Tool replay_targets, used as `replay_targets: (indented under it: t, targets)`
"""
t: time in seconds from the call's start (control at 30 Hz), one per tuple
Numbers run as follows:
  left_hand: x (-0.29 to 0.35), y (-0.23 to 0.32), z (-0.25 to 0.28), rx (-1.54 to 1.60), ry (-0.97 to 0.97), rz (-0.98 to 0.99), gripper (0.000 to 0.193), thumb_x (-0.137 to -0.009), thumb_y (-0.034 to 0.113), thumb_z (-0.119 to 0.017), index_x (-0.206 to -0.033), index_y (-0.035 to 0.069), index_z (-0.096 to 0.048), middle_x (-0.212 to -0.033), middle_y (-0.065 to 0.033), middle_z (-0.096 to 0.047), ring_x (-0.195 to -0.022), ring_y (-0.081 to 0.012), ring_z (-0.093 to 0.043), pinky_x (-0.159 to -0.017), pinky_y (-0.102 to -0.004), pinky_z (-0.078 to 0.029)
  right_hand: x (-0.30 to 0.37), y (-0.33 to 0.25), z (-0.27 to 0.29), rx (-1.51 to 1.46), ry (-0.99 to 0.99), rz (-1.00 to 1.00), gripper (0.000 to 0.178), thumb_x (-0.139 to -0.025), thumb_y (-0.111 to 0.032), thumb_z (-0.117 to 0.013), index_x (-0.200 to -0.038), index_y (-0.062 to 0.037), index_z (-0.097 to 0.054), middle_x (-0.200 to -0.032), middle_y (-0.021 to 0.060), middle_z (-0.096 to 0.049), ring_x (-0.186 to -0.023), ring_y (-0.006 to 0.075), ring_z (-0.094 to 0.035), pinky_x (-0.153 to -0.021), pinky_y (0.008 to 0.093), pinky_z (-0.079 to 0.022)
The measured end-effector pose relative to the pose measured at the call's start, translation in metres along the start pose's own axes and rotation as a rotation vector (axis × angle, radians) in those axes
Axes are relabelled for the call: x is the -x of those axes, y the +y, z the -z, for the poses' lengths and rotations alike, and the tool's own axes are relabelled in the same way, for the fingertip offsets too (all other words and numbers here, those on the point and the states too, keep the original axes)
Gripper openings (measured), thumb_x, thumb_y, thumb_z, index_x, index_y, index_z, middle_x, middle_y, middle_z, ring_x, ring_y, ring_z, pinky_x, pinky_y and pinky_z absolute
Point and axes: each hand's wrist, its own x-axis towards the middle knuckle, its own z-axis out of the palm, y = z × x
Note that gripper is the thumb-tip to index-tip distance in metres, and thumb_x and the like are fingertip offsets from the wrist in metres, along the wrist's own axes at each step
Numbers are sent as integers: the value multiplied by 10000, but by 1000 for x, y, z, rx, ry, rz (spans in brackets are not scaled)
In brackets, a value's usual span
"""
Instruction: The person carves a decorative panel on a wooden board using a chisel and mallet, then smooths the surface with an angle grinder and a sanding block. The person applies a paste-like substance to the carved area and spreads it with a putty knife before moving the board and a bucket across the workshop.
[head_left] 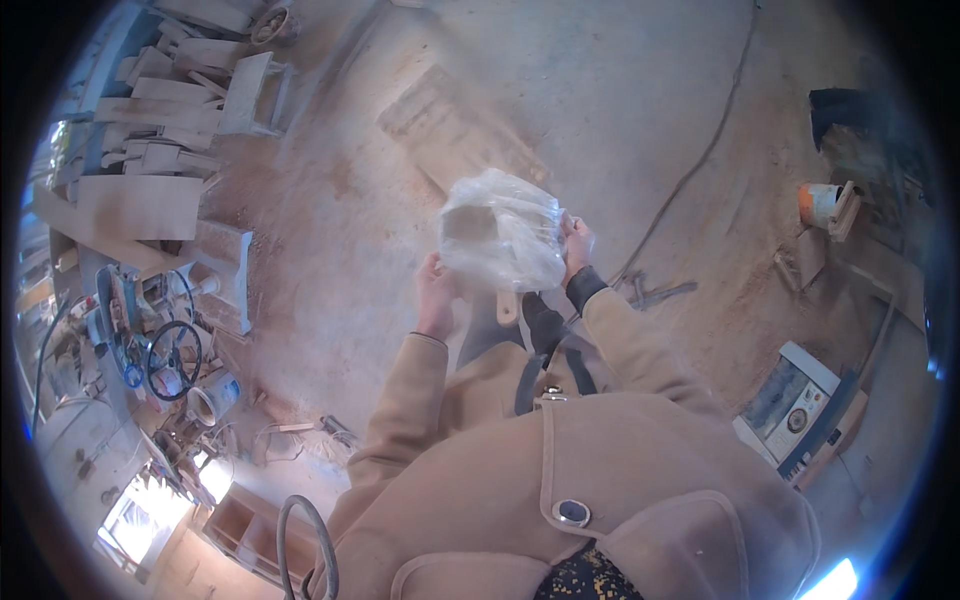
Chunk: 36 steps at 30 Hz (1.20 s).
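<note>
In front of my body I hold a crumpled clear plastic bag [510,232] between both hands. My left hand [436,294] is closed at the bag's lower left edge. At its right side my right hand [577,246] is closed on the plastic. A brownish patch shows through the left part of the bag; what is inside I cannot make out. From under the bag's near edge a rounded wooden handle [508,308] with a hole sticks out toward me. Whether it belongs to something inside the bag is hidden.
A flat board [455,125] lies on the dusty floor [620,80] beyond the bag. A dark cable [705,150] runs along the right. Stacked wooden pieces [165,110] and a black steering wheel [174,361] stand left. A bucket [819,205] and a boxy appliance [790,405] are right.
</note>
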Motion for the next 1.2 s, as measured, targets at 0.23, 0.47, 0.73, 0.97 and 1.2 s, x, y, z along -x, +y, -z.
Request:
replay_targets:
  t: [0.23, 0.47, 0.73, 0.97, 1.2]
  targets:
    - [-91, -24, 14, 23, 0, 91, 256, -873, -15, -559, -1127, -1, -534, -794, -89, -645, -539, -117, -570, -428, -254, -459, -15, 37, -30, 234, -191, -474, 161, -903, -156, -622, -772, -63, -637, -710, 3, -600, -626, 86, -579, -535, 297, -451]
    - [-182, -49, 11, -16, 139, -33, 293, -889, -30, -540, -1157, 52, -453, -914, -99, -639, -658, -149, -634, -476, -263, -525, -27, 25, -17, 823, -246, -232, 160, -843, -138, -703, -827, -6, -613, -639, 30, -616, -503, 94, -553, -429, 262, -405]
    - [-269, -75, 0, 76, 299, -12, 391, -900, 8, -585, -1245, 98, -426, -1070, -87, -612, -843, -163, -652, -574, -273, -541, -27, 6, 145, 1140, -133, -110, 124, -851, -165, -645, -852, -41, -648, -695, 60, -664, -611, 112, -621, -552, 277, -495]
    - [-262, -98, 33, -324, 168, -7, 393, -818, 8, -629, -1187, 85, -515, -1090, -87, -614, -847, -185, -647, -687, -348, -540, 19, -28, 261, 839, -9, -289, 145, -889, -183, -639, -907, -47, -589, -686, 42, -634, -553, 118, -586, -498, 288, -476]
    - [-237, -66, 4, -682, 683, 21, 276, -806, 32, -615, -1063, -63, -643, -841, -203, -684, -824, -311, -672, -721, -430, -531, 2, -83, 359, 872, 92, -304, 130, -893, -179, -638, -884, -55, -600, -689, 65, -645, -555, 159, -604, -500, 312, -482]
